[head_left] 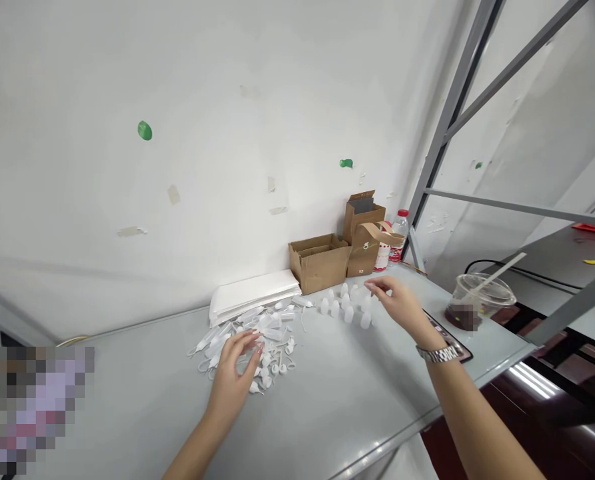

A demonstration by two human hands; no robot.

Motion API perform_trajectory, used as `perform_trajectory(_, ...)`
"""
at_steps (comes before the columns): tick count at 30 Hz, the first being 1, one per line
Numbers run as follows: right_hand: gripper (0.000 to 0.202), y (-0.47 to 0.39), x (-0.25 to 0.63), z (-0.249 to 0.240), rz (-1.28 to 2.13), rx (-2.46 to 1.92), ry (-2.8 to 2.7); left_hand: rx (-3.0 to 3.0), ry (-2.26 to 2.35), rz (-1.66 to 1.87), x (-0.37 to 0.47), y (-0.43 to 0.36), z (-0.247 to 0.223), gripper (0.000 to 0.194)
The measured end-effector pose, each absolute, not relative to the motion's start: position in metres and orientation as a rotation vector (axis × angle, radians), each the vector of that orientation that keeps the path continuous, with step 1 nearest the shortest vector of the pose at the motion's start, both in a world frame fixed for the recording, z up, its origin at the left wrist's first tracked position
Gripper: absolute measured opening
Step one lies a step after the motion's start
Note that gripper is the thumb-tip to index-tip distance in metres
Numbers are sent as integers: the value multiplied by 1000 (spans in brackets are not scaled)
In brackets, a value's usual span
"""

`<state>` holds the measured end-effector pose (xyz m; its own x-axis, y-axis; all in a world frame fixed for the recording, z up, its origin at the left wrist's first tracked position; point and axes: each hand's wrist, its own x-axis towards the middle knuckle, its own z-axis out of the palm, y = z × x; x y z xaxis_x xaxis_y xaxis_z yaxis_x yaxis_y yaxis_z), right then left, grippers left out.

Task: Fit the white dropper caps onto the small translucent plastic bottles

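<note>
Bag logo [366, 245] unreadable; left hand [231, 373] half-spread above plastic pieces [273, 335]; right hand [400, 305] narrow at small bottles [365, 320], hold unclear

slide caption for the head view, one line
Left hand at a pile of pale plastic parts, right hand at small standing bottles

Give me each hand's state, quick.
Left hand: open, loosely curled over the pile of white parts.
Right hand: by the small bottles; open or closed on one, cannot be told.
</note>
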<state>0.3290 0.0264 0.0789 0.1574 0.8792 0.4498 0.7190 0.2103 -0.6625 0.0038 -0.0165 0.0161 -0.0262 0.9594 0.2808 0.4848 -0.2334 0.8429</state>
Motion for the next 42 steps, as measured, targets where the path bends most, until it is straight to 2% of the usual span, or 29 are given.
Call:
perform_trajectory(7,25,47,349,65,-62,-1829,-1955,1771,1546,1248,1,-12,13,27)
perform_trajectory(17,18,52,334,49,-154,-1954,-1989,1791,1558,1212,1,-12,13,27)
perform_trajectory(36,20,52,338,38,-250,-1937,-2034,1810,1560,1177,-1,-10,9,27)
perform_trajectory(42,25,44,334,54,-314,-1759,-1998,1743,1645,1213,-4,-7,10,29)
